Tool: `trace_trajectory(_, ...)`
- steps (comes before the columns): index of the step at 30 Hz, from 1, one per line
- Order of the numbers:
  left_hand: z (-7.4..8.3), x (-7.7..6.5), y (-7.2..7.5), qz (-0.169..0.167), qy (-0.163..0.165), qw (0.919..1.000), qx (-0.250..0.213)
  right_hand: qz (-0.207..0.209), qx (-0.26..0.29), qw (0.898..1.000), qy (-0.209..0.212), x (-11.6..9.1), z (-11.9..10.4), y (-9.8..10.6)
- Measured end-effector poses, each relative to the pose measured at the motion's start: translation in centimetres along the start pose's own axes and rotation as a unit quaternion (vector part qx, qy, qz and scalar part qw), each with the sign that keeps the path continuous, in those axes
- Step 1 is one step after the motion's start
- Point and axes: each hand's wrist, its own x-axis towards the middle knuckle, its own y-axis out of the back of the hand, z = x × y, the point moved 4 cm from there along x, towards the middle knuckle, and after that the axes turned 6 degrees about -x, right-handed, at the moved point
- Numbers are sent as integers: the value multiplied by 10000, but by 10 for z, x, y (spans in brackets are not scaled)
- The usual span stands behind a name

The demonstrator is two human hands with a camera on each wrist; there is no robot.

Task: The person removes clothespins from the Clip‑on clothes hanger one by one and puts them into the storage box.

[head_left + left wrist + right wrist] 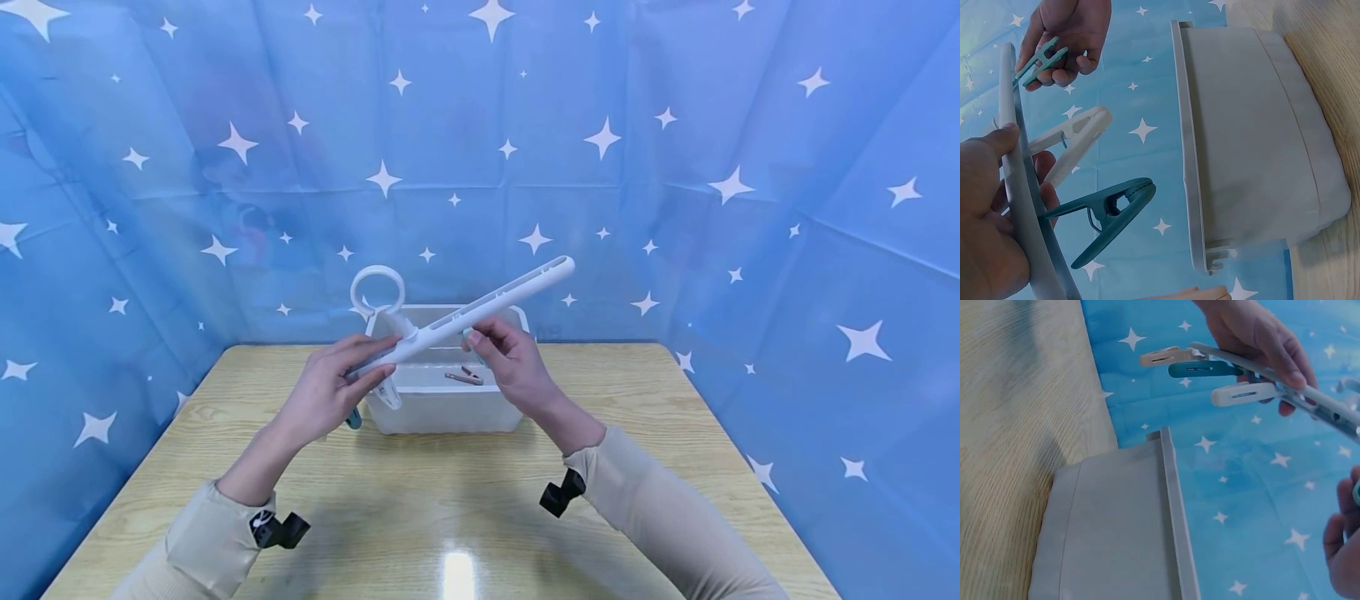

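A white clip hanger (pixel 510 293) with a round hook ring (pixel 378 268) is held aslant above the bin. My left hand (pixel 326 387) grips its lower left part between thumb and fingers. Along that end hang a white clothespin (pixel 1088 130), a dark teal clothespin (pixel 1129 203) and a beige clothespin (pixel 1161 357). Under the middle of the bar, my right hand (pixel 517 362) pinches a light green clothespin (pixel 1044 61). In the left wrist view its tip lies against the bar; whether it is clipped on is unclear.
A white plastic bin (pixel 450 415) stands at the back of the wooden table (pixel 420 508). Inside it lies a brownish clothespin (pixel 463 378). Behind and beside the table hangs a blue star-patterned cloth (pixel 450 125).
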Motion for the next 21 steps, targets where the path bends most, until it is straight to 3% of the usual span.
trace_trajectory(9, -1, 0, 0, -16, 23, 10000, 66, 527, -1145, 9911, 420, -1, -4, 0)
trace_trajectory(21, -1, 1, -1, -58, 132, 9999, 40, 1097, -2030, 9687, 910, -5, -7, 1)
